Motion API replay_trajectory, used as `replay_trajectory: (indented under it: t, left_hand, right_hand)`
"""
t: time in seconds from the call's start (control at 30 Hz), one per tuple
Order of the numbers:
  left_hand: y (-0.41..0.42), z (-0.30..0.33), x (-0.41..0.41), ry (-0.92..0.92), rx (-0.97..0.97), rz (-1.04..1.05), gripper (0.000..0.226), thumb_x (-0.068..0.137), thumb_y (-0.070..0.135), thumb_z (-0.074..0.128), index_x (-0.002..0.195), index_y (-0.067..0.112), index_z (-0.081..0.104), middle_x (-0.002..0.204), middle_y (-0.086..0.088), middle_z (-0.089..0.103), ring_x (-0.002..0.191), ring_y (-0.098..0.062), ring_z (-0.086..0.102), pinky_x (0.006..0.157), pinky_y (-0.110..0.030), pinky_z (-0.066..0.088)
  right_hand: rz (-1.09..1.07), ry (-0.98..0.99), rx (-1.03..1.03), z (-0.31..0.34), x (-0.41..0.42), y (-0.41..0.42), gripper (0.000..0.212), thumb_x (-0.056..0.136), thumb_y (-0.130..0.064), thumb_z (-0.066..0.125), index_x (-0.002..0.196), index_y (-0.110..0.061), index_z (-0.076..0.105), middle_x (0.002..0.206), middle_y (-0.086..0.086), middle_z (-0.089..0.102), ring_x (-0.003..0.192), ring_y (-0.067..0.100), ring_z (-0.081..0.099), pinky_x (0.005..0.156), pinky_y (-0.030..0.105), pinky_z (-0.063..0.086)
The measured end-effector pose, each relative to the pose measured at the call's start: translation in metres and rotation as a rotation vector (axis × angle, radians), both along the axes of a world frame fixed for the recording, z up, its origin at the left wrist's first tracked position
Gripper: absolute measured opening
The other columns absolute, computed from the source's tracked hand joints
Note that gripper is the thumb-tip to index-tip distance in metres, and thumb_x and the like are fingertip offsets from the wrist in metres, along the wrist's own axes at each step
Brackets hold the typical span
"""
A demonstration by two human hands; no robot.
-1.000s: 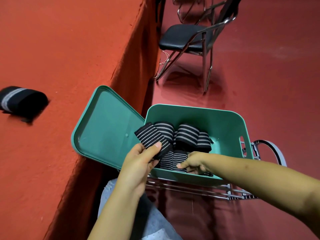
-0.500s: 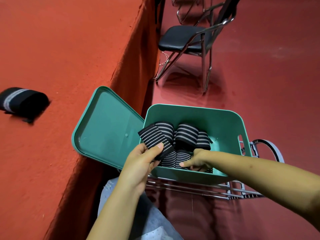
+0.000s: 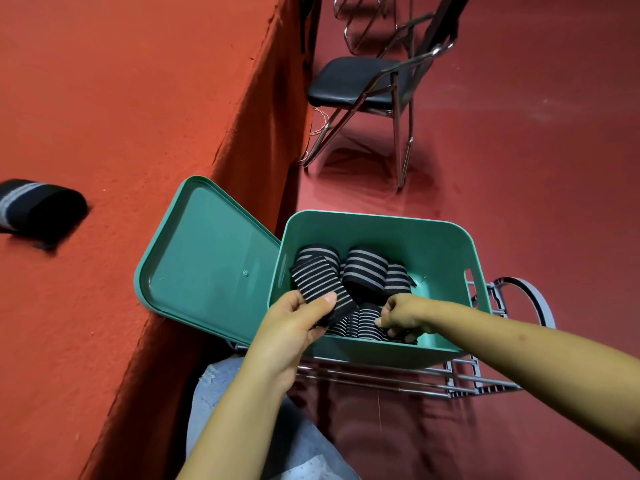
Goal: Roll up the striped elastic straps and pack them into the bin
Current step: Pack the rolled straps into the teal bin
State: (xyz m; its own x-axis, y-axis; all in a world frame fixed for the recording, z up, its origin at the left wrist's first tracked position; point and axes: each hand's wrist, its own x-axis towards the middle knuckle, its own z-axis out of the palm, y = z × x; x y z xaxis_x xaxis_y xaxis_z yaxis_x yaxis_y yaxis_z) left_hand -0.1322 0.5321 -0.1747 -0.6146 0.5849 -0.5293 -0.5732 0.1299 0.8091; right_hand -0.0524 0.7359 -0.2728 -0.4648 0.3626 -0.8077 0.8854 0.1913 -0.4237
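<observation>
A green bin (image 3: 446, 251) stands on a wire rack beside the red table, its lid (image 3: 207, 258) swung open to the left. Several rolled black straps with grey stripes (image 3: 367, 268) lie inside. My left hand (image 3: 294, 323) grips one rolled striped strap (image 3: 317, 284) over the bin's near left corner, thumb on top. My right hand (image 3: 403, 315) reaches into the bin at the near side, fingers curled onto the rolled straps there (image 3: 363, 323). Another rolled strap (image 3: 38, 209) lies on the table at the far left.
The red cloth-covered table (image 3: 138, 116) fills the left side. A black folding chair (image 3: 367, 84) stands on the red floor behind the bin. The wire rack (image 3: 460, 379) shows under the bin, with a grey strap loop (image 3: 533, 292) at its right.
My left hand has carried its strap a little to the right and lower, over the bin's corner. My right hand has shifted slightly among the straps at the bin's near side.
</observation>
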Motion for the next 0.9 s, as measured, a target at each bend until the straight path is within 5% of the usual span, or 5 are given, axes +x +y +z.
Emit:
replay_trajectory:
  t: [0.17, 0.3, 0.4, 0.57, 0.9]
  left_hand:
    - [-0.002, -0.002, -0.005, 0.023, -0.015, 0.007, 0.006, 0.091, 0.009, 0.065, 0.089, 0.009, 0.059, 0.097, -0.011, 0.069, 0.078, -0.011, 0.069, 0.065, -0.019, 0.056]
    - [0.007, -0.004, -0.003, 0.079, -0.047, -0.049, 0.007, 0.089, 0.007, 0.068, 0.094, 0.005, 0.062, 0.094, -0.012, 0.066, 0.086, -0.018, 0.067, 0.083, -0.033, 0.057]
    - [0.017, -0.004, 0.0, 0.139, -0.057, -0.117, 0.013, 0.087, 0.002, 0.069, 0.099, 0.007, 0.065, 0.088, -0.004, 0.072, 0.08, -0.013, 0.069, 0.075, -0.024, 0.058]
    - [0.028, -0.002, 0.003, 0.274, -0.096, -0.243, 0.023, 0.082, -0.002, 0.074, 0.104, 0.004, 0.068, 0.08, 0.004, 0.072, 0.067, 0.0, 0.066, 0.064, -0.013, 0.052]
    - [0.032, -0.011, -0.005, 0.261, -0.195, -0.173, 0.022, 0.093, 0.023, 0.066, 0.113, 0.018, 0.059, 0.102, 0.005, 0.065, 0.101, -0.012, 0.064, 0.102, -0.04, 0.05]
  right_hand:
    - [0.033, 0.181, 0.142, 0.019, -0.001, 0.004, 0.018, 0.091, -0.022, 0.065, 0.079, -0.018, 0.053, 0.069, 0.0, 0.058, 0.059, 0.01, 0.051, 0.053, 0.019, 0.041]
    - [-0.245, 0.586, -0.237, 0.075, -0.005, -0.011, 0.017, 0.096, -0.029, 0.054, 0.092, -0.014, 0.061, 0.083, 0.002, 0.066, 0.073, 0.009, 0.064, 0.065, 0.02, 0.05]
    - [-0.218, 0.679, -0.368, 0.101, -0.004, -0.019, 0.014, 0.094, -0.026, 0.057, 0.1, -0.016, 0.064, 0.085, -0.004, 0.069, 0.082, 0.007, 0.067, 0.075, 0.024, 0.055]
    - [-0.185, 0.666, -0.331, 0.101, 0.004, -0.022, 0.007, 0.089, -0.012, 0.064, 0.09, -0.02, 0.063, 0.076, -0.012, 0.068, 0.071, 0.0, 0.063, 0.069, 0.021, 0.053]
    - [-0.294, 0.506, -0.052, 0.061, 0.012, 0.011, 0.013, 0.089, -0.013, 0.067, 0.092, -0.012, 0.054, 0.084, 0.006, 0.05, 0.082, 0.018, 0.051, 0.075, 0.031, 0.047]
